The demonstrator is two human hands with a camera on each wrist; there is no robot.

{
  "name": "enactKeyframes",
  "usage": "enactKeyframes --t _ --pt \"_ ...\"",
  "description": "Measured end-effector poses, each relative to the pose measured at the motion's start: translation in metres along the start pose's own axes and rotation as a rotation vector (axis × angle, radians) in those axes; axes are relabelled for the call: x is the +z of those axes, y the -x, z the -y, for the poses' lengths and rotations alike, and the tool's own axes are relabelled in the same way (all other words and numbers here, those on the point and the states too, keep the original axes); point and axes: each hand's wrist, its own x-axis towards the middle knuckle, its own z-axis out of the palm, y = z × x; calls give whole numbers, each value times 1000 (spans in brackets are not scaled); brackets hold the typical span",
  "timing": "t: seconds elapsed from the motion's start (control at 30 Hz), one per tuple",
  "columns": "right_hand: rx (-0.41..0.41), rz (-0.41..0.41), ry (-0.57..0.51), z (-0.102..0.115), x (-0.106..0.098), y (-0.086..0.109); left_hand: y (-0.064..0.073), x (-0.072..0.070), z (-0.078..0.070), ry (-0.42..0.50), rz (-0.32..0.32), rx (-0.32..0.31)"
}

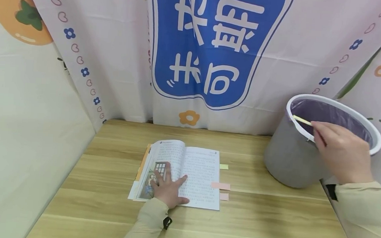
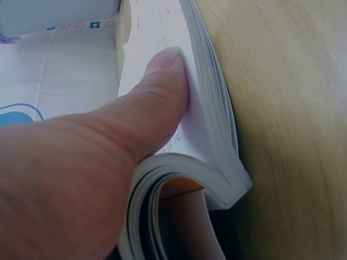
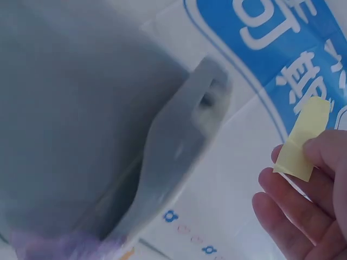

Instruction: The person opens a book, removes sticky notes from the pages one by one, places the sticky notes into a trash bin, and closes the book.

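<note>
An open book lies on the table, with printed text on both pages and a picture on the left one. My left hand rests on it with fingers spread across the middle. In the left wrist view the thumb presses the page near the edge. Pink sticky tabs and a yellow tab stick out from the book's right side. My right hand pinches a yellow sticky note strip between thumb and fingers, at the rim of the grey trash bin.
The bin has a white rim and a purplish liner bag, and stands at the table's right back. A printed curtain hangs behind the wooden table.
</note>
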Motion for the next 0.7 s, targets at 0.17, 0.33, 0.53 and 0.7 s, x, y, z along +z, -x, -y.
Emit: enactKeyframes --t 0.17,0.33,0.53,0.7 --pt "51 85 78 -25 -16 0 2 -1 1 6 -10 5" --pt "151 251 109 -45 -21 -2 3 -2 0 1 -8 6" --pt "226 411 135 -68 -16 -3 4 -3 0 -13 -8 5" --pt "239 489 138 -84 -9 -4 4 -3 0 -1 -7 5"
